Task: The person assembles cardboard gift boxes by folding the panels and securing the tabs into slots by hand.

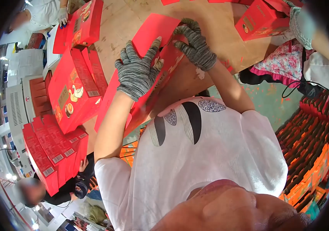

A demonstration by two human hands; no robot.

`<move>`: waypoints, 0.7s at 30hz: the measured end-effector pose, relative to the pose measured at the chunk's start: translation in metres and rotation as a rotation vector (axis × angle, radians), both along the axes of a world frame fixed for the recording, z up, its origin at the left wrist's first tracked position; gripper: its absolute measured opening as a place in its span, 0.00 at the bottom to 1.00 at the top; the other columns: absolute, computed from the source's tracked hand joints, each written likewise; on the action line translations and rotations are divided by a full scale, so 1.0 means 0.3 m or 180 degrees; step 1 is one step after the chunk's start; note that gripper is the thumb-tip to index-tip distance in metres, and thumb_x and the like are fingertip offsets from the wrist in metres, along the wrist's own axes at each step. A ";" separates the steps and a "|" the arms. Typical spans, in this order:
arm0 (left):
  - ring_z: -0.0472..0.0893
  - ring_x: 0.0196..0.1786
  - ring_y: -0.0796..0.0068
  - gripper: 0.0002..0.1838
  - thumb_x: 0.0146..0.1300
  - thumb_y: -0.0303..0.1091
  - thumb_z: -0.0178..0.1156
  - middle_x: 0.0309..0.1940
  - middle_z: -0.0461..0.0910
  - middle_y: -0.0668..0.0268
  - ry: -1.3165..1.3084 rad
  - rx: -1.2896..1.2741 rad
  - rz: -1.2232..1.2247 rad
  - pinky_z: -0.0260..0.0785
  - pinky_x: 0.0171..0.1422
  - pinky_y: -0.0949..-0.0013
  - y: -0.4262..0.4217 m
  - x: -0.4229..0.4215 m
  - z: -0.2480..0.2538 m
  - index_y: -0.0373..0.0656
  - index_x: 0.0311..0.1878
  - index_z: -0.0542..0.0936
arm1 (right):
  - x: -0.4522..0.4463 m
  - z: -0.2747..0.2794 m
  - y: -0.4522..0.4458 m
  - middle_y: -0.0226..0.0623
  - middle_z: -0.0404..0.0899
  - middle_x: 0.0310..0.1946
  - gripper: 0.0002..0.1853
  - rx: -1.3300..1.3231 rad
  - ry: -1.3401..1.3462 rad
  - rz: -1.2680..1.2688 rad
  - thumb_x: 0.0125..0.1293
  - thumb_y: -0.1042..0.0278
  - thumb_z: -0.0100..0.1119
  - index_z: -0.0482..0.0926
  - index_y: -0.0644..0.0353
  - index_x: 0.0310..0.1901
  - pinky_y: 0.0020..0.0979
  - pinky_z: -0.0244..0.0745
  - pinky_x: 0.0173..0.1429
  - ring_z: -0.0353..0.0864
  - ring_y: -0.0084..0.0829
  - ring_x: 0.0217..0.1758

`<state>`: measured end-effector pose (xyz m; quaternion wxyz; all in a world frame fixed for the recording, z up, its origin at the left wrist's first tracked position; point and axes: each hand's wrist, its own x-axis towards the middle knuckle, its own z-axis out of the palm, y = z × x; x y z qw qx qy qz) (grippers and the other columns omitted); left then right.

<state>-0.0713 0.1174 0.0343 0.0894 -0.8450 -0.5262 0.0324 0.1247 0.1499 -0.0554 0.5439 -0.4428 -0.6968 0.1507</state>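
While red box [165, 77] lies under spread L hand [137, 71], R hand [196, 48] curls at edge, pinch unclear.

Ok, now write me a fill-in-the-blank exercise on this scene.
1. The long cardboard box under the person's left hand, which wears a grey striped knitted glove, is coloured ____.
2. The short-sleeved shirt with dark printed shapes is coloured ____.
3. In the picture, the red cardboard box with the white bird picture sits to the ____ of both the person's gloved hands.

Missing words: red; white; left.
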 end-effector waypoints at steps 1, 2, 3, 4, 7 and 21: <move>0.58 0.65 0.38 0.32 0.63 0.57 0.47 0.63 0.53 0.36 -0.0010 -0.0013 0.0006 0.54 0.59 0.38 0.000 -0.001 0.002 0.70 0.70 0.53 | -0.010 0.010 0.007 0.44 0.68 0.55 0.18 -0.0094 -0.0037 -0.0026 0.51 0.66 0.66 0.77 0.55 0.45 0.42 0.60 0.64 0.62 0.45 0.62; 0.58 0.65 0.37 0.33 0.63 0.57 0.47 0.63 0.53 0.36 -0.0020 -0.0023 0.0013 0.54 0.60 0.38 0.001 -0.002 0.004 0.70 0.70 0.53 | -0.016 0.018 0.013 0.44 0.68 0.55 0.17 -0.0185 -0.0074 -0.0050 0.51 0.66 0.66 0.77 0.56 0.45 0.42 0.60 0.64 0.62 0.45 0.62; 0.58 0.65 0.37 0.33 0.63 0.57 0.47 0.63 0.53 0.36 -0.0004 -0.0017 0.0018 0.54 0.60 0.38 -0.001 -0.009 0.007 0.70 0.70 0.53 | -0.022 0.025 0.014 0.44 0.68 0.55 0.17 -0.0179 -0.0059 -0.0046 0.51 0.66 0.66 0.77 0.56 0.45 0.42 0.60 0.64 0.62 0.45 0.62; 0.58 0.65 0.37 0.33 0.63 0.57 0.47 0.63 0.53 0.36 -0.0003 -0.0005 -0.0012 0.54 0.60 0.38 0.000 -0.016 0.008 0.71 0.70 0.53 | -0.025 0.030 0.016 0.44 0.68 0.55 0.17 -0.0110 -0.0062 -0.0008 0.51 0.67 0.66 0.77 0.56 0.44 0.42 0.60 0.65 0.63 0.46 0.61; 0.57 0.65 0.35 0.33 0.62 0.57 0.48 0.64 0.52 0.35 0.0022 -0.0049 -0.0026 0.54 0.60 0.38 -0.016 -0.035 0.027 0.72 0.70 0.53 | -0.029 0.058 -0.015 0.44 0.69 0.54 0.17 -0.0078 -0.0085 0.0125 0.52 0.66 0.66 0.76 0.56 0.44 0.41 0.61 0.64 0.64 0.45 0.61; 0.58 0.63 0.35 0.40 0.58 0.61 0.52 0.65 0.51 0.38 0.0205 -0.0132 0.0451 0.54 0.59 0.35 -0.032 0.023 0.037 0.64 0.71 0.50 | -0.058 0.058 0.033 0.49 0.72 0.51 0.38 -0.1491 0.0741 0.0483 0.57 0.44 0.61 0.61 0.61 0.61 0.38 0.68 0.59 0.72 0.43 0.57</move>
